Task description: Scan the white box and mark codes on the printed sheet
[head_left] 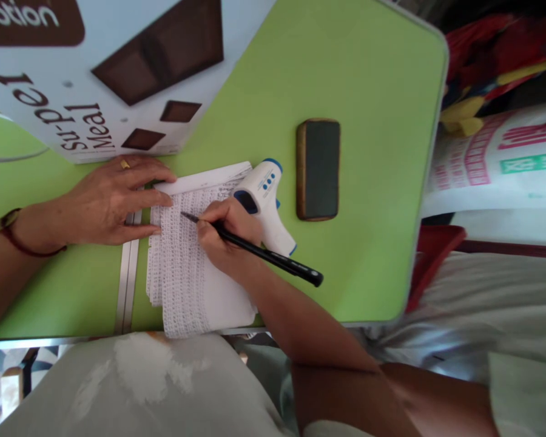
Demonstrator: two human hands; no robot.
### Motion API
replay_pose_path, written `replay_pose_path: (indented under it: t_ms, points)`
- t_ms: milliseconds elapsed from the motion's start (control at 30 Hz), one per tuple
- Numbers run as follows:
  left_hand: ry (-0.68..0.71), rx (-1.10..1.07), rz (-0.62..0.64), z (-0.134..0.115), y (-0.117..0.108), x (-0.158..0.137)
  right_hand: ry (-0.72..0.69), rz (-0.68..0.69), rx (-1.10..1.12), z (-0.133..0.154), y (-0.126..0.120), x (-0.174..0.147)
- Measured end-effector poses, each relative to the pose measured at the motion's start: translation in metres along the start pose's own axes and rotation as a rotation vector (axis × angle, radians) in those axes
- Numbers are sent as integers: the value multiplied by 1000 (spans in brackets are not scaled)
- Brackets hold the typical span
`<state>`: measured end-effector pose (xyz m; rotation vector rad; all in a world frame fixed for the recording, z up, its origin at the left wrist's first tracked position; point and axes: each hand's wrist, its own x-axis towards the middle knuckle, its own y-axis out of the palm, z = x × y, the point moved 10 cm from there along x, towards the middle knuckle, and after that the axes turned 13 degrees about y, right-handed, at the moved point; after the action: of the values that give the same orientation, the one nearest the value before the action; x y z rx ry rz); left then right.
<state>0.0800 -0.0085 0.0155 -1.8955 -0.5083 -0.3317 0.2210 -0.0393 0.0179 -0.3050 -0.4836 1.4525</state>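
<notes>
My right hand (230, 237) is closed round a black pen (273, 256), its tip at the upper part of a handwritten sheet (186, 285). Dense rows of writing cover the left side of that sheet, while its right side is blank. More written sheets lie under it, and a folded white strip of paper (209, 178) runs along the top. My left hand (127, 197) lies flat with fingers spread, its fingertips on the left edge of the papers. Just beyond my right hand is a white and blue handheld thermometer (266, 182), partly hidden by my fingers.
A large printed white box (131, 127) stands behind my left hand. A dark phone in a brown case (318, 170) lies to the right on the green table (373, 261). Past the table's right edge are a printed white sack (505, 158) and a red object (437, 261).
</notes>
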Motion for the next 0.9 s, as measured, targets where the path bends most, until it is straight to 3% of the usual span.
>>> replay_pose_path:
  t_ms: [300,900]
  points:
    - [45,65,9,-5,0,1,44,-74,40,-5,-3,-1]
    - [9,28,-2,-2,-1,1,18,-45,-9,-3,-3,0]
